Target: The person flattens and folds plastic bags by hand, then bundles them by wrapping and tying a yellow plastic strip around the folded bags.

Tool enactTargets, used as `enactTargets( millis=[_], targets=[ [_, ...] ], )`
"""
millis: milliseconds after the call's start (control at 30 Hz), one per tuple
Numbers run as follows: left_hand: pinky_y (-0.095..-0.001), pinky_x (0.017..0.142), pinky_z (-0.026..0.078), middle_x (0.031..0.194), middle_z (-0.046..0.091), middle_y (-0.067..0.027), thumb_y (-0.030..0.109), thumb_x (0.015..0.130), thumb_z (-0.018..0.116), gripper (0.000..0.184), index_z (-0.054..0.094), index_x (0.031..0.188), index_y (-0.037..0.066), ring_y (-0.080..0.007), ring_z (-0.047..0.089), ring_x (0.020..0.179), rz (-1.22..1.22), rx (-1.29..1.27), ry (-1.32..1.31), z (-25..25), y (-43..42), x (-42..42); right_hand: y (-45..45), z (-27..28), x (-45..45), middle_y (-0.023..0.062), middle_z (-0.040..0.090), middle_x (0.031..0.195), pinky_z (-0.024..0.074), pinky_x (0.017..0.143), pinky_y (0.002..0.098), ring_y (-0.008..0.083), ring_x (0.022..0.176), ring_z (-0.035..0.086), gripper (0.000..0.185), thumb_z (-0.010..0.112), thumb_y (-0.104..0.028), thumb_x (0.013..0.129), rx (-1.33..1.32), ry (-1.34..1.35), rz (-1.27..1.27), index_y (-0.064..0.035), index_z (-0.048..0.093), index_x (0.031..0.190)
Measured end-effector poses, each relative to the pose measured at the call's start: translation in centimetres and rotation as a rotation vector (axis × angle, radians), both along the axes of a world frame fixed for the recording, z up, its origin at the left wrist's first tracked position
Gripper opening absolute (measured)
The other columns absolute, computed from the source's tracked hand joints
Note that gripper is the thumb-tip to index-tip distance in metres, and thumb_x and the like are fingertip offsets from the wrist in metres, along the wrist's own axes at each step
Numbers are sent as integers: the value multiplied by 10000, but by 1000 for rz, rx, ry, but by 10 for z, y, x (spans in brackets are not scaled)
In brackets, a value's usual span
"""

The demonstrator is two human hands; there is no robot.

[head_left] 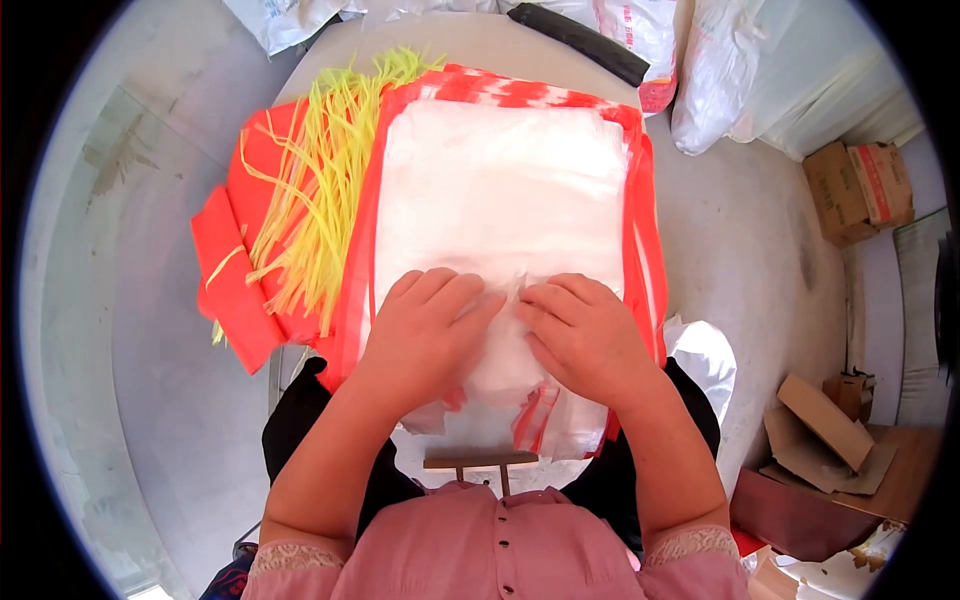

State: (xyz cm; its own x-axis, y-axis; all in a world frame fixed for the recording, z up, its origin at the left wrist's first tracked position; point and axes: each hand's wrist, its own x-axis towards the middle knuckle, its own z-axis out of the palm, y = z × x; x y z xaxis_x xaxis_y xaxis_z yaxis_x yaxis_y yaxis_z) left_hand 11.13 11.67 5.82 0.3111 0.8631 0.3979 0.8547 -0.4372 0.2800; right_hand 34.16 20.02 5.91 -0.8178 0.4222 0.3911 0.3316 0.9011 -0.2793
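Observation:
A stack of clear, whitish plastic bags (505, 185) lies in front of me on top of red-and-white printed sheets or bags (640, 225). My left hand (428, 325) is on the left of the stack's near part, fingers bent and closed on the top plastic bag. Close beside it, my right hand (580, 335) pinches the same plastic near the middle, where it puckers between both hands. The fingertips are partly hidden in the film. Below my wrists, the near end of the plastic hangs loose, with a red-striped strip (535, 418) showing.
Yellow ribbon strips (325, 190) lie left of the stack over red material (265, 150). A tied red bundle (235, 280) sits at the left edge. Beyond are a black roll (580, 45) and white sacks (715, 70). Cardboard boxes (855, 190) stand at right.

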Motion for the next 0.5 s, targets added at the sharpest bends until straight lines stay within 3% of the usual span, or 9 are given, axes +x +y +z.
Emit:
enactTargets(
  millis=[167, 500],
  targets=[
    [-457, 925, 521, 1183, 666, -85, 71, 730, 793, 505, 727, 1230, 88, -317, 641, 1080, 14, -2, 23, -3, -1, 2, -3, 0, -7, 59, 680, 1088, 555, 882, 385, 258, 1035, 660, 237, 690, -72, 778, 32, 55, -49, -37, 710, 1011],
    [-445, 882, 509, 1171, 643, -85, 159, 724, 854, 479, 728, 1182, 102, -295, 638, 1054, 64, 209, 33, -8, 6, 17, -4, -5, -9, 54, 695, 1073, 566, 850, 376, 260, 1009, 672, 192, 691, -83, 810, 45, 95, -108, -46, 718, 996]
  ],
)
